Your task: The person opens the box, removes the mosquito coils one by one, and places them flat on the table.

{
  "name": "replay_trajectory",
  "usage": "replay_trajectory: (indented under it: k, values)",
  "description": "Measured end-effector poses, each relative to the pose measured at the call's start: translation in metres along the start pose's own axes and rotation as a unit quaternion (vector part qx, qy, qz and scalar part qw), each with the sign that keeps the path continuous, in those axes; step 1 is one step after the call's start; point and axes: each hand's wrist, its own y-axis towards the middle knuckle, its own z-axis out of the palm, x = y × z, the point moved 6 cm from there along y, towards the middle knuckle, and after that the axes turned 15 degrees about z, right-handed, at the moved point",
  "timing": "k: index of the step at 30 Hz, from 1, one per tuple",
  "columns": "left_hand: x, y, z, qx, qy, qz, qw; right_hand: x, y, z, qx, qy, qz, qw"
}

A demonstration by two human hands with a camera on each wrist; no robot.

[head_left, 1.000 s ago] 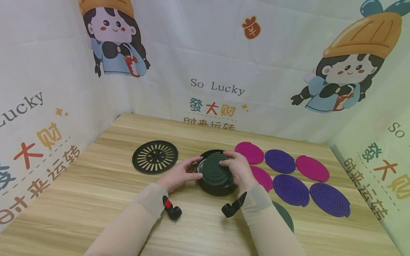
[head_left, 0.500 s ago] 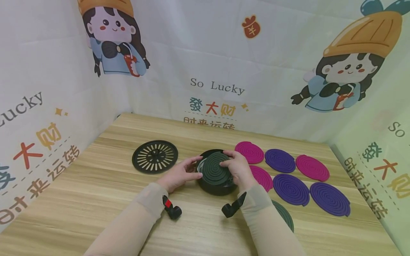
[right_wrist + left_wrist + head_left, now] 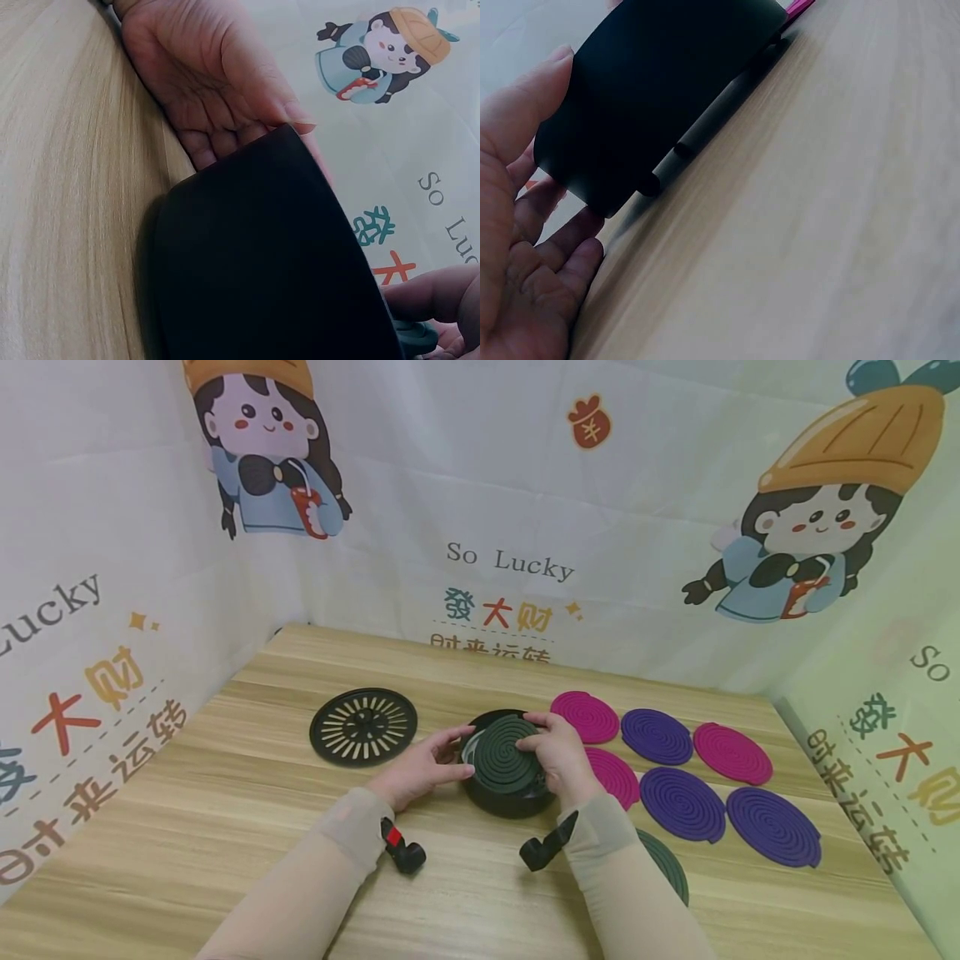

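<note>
A round black mosquito coil holder (image 3: 510, 807) stands at the middle of the table. At its left side my left hand (image 3: 416, 770) grips it, with the thumb at the rim and the fingers around the wall in the left wrist view. My right hand (image 3: 566, 760) pinches a dark green mosquito coil (image 3: 501, 762), which lies tilted over the holder's opening and hides most of its inside. In the right wrist view the holder (image 3: 262, 255) covers much of the frame; only the edge of the green coil (image 3: 415, 339) shows beneath my right fingers (image 3: 439, 292).
Left of the holder lies a black slotted lid (image 3: 363, 727). To the right are pink coils (image 3: 583, 717) and purple coils (image 3: 682, 804), several in all. Another green coil (image 3: 667, 867) is partly under my right forearm. A printed cloth (image 3: 510, 485) surrounds the wooden table (image 3: 247, 827).
</note>
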Motion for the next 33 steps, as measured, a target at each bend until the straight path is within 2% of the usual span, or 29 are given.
replay_trajectory:
  k: [14,33]
  values:
    - [-0.0017,-0.0003,0.0009,0.003,-0.004,-0.002,1.0000,0.0002,-0.0007,-0.0002,-0.002,0.000,-0.007,1.0000]
    - [-0.0024,-0.0005,0.0024,0.012,-0.018,0.007,0.9997,0.0016,-0.0029,-0.0046,-0.006,0.042,-0.008,0.9991]
